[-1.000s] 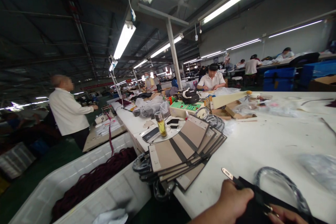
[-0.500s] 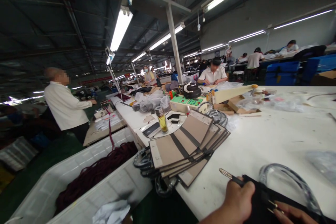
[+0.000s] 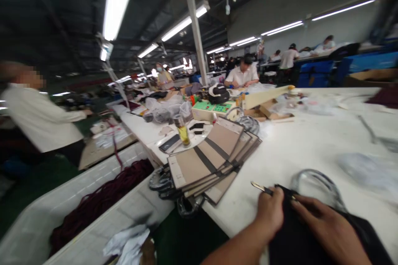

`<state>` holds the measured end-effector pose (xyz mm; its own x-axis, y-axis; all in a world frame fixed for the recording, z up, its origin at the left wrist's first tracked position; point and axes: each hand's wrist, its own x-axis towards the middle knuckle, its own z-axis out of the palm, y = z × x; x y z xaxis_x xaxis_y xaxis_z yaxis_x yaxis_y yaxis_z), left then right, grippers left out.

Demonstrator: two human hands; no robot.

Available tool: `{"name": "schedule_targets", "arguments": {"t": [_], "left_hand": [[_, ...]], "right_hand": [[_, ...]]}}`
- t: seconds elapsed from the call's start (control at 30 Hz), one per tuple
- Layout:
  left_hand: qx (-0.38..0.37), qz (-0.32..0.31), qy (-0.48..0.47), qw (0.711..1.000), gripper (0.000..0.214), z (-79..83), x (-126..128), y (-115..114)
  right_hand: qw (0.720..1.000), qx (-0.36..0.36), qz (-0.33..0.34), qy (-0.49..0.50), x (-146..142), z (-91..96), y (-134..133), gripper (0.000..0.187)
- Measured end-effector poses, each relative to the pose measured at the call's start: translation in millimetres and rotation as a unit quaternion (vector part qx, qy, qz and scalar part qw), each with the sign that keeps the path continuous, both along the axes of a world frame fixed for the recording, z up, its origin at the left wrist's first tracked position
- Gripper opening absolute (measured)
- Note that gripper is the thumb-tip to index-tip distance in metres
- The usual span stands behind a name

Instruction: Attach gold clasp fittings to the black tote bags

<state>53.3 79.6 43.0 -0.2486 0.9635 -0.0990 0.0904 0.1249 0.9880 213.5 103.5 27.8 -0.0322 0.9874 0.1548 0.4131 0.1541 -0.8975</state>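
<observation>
Pinched in my left hand (image 3: 271,211) is a black strap (image 3: 268,190) with a gold-coloured metal tip (image 3: 257,185) pointing left. My right hand (image 3: 331,225) is closed beside it, its fingertips pressing a small gold-coloured metal fitting (image 3: 293,198) at the upper edge of a black bag piece (image 3: 290,236). Much of that piece lies under my hands. A handle wrapped in clear plastic (image 3: 320,176) loops up behind my right hand. To the left, a fanned stack of beige-and-black panels (image 3: 192,165) lies along the table edge.
The white table (image 3: 298,140) carries a green-topped machine (image 3: 211,109), a tea bottle (image 3: 183,131), a phone (image 3: 169,143) and clear plastic (image 3: 367,167). A white bin (image 3: 161,207) of maroon cord (image 3: 102,198) stands at left. Co-workers stand at left (image 3: 40,120) and sit across the table (image 3: 244,74).
My view has shifted, so the surroundings sit further left and higher. My right hand has moved up to the left hand, bringing the gold-coloured fitting against the black bag piece's edge.
</observation>
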Motion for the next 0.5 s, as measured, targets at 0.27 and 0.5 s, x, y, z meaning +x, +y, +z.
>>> {"name": "schedule_targets", "arguments": {"t": [0.27, 0.5], "left_hand": [[0.013, -0.034, -0.003, 0.999, 0.046, -15.6, -5.3, 24.5], [0.017, -0.022, 0.005, 1.000, 0.047, -16.2, -6.6, 22.0]], "right_hand": [[0.989, -0.086, -0.015, 0.121, -7.8, 4.0, -4.9, 0.045], [0.996, -0.058, -0.015, 0.074, -13.5, 14.0, -5.0, 0.036]]}}
